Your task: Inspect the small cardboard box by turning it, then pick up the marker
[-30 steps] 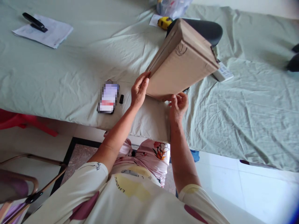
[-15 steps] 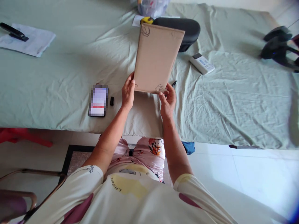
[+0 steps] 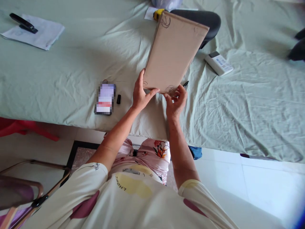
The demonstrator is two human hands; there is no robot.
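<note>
A flat brown cardboard piece (image 3: 175,52) is held tilted above the table, with pen scribbles at its corners. My left hand (image 3: 140,95) grips its lower left corner, the thumb stretched along the bottom edge and the other fingers up the left side. Pinching the lower right corner is my right hand (image 3: 176,101), its fingers bent. A black pen (image 3: 186,84) sticks out beyond the right fingers; whether the hand holds it I cannot tell. Left of my hands lie a phone (image 3: 105,98) with a blurred screen and a small black object (image 3: 118,99).
A black case (image 3: 212,24) and a yellow tape measure (image 3: 157,14) sit behind the cardboard. To the right is a white-and-grey box-shaped device (image 3: 219,63). A black stapler (image 3: 23,24) rests on papers (image 3: 45,38) at far left. Wrinkled green cloth (image 3: 238,121) covers the table.
The cardboard has tilted further right in view. My left thumb has slid onto its bottom edge, toward the right hand. The whole view has shifted slightly.
</note>
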